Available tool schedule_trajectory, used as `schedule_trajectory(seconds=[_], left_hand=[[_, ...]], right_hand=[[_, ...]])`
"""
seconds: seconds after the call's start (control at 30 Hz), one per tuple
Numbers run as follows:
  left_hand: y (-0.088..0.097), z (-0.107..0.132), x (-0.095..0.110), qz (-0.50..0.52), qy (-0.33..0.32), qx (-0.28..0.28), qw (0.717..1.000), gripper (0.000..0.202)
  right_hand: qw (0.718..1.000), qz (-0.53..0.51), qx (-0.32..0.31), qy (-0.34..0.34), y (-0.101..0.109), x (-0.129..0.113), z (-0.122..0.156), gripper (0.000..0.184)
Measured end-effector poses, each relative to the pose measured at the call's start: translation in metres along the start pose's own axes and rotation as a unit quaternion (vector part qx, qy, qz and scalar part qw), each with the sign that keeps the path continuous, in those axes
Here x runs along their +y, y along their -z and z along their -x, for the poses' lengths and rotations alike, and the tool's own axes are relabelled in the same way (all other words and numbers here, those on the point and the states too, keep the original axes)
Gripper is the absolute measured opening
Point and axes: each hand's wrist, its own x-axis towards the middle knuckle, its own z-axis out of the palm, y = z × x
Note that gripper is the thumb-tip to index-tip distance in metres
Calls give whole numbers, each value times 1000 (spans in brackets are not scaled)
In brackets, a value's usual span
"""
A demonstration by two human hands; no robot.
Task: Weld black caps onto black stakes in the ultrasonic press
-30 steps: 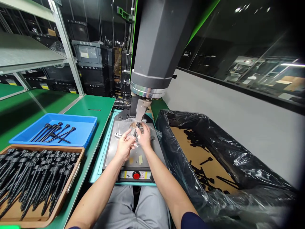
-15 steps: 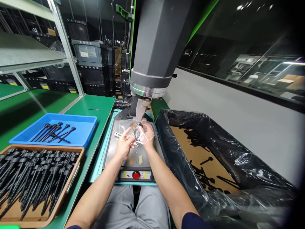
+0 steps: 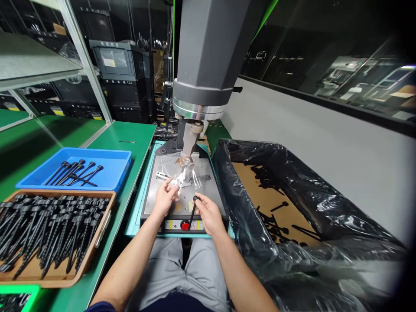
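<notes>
My right hand [image 3: 209, 213] pinches a black ribbed stick with a round cap [image 3: 194, 207] by its cap end, and the shaft points down across the front of the machine base. To the left, my left hand [image 3: 165, 198] has loosely bent fingers that stand apart, with nothing visible in them. Its fingertips are close to a clear plastic sheet [image 3: 182, 180]; I cannot tell whether they touch. Behind the sheet, a metal press head [image 3: 190, 141] comes down over a small fixture [image 3: 185, 161] on the metal base plate [image 3: 154, 201].
A blue tray [image 3: 125, 167] with several black sticks and a brown tray [image 3: 112, 203] full of them stand on the left. On the right is a bin lined with black plastic [image 3: 238, 208], with more sticks inside. A red button [image 3: 185, 225] sits on the base's front.
Both hands were at the fixture under the press head. My right hand has drawn back toward me with the black stick, and my left hand has moved slightly away. The view has shifted a little.
</notes>
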Motion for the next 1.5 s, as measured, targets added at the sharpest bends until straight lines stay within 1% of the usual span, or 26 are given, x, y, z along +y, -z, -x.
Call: schedule_trajectory(seconds=[0.03,0.07,0.13,0.17,0.2,0.23,0.27,0.3,0.37,0.43,0.47,0.53,0.6,0.67,0.73,0.8,0.87,0.97,1.1,1.2,1.3,1.33,1.4,1.43,1.5], left_hand=[[6,3,-4,-34,-16,27,999,64],[13,8,-7,-71,-42,66,994,63],[23,21,-13,-138,-110,152,973,56],[27,29,-15,-159,-142,182,960,51],[28,37,-17,-171,-168,197,951,46],[28,45,-17,-174,-185,193,948,41],[25,54,-17,-171,-197,175,949,37],[21,61,-15,-166,-204,143,954,33],[9,73,-12,-156,-206,55,965,29],[-3,80,-9,-151,-193,-35,969,31],[-9,82,-8,-151,-186,-68,968,33],[-17,83,-8,-164,-181,-106,964,32],[-22,83,-10,-191,-192,-116,956,22],[-23,83,-13,-217,-206,-115,947,12],[-21,83,-15,-228,-204,-114,945,14],[-18,84,-16,-231,-190,-119,947,17],[-14,84,-16,-233,-174,-125,949,20],[-9,87,-13,-228,-139,-128,955,23],[-2,98,-5,-242,-94,-113,959,21],[11,110,10,-294,-91,-102,946,18],[37,125,35,-377,-87,-89,918,19],[49,132,45,-405,-86,-76,907,19],[78,146,66,-462,-93,-30,881,20],[94,153,77,-495,-98,1,864,21],[130,163,98,-561,-94,76,819,22]], right_hand=[[1000,19,-2,18,3,-3,4,45],[998,38,-4,39,5,-5,8,44],[992,83,-2,92,7,-10,13,40],[987,106,1,122,7,-12,15,38],[980,128,3,152,7,-13,16,36],[973,147,4,179,6,-14,18,34],[966,161,5,201,4,-15,19,32],[961,170,4,217,2,-15,20,31],[957,173,3,231,-2,-16,22,29],[958,167,4,232,-7,-17,24,28],[960,159,4,229,-8,-18,25,28],[968,133,9,213,-11,-20,27,30],[978,93,18,185,-13,-22,28,32],[986,53,21,156,-13,-23,28,34],[991,28,2,130,-11,-22,28,40],[993,24,-38,105,-9,-21,27,46],[993,28,-70,89,-8,-18,26,45],[993,19,-82,78,-9,-14,26,42],[995,11,-91,46,-19,-5,29,50],[992,31,-115,28,-30,5,33,53],[986,40,-161,30,-37,15,35,59],[984,38,-173,29,-38,18,35,60],[982,38,-183,18,-36,22,34,56],[982,42,-183,6,-34,24,33,53],[982,54,-179,-18,-29,28,32,49]])
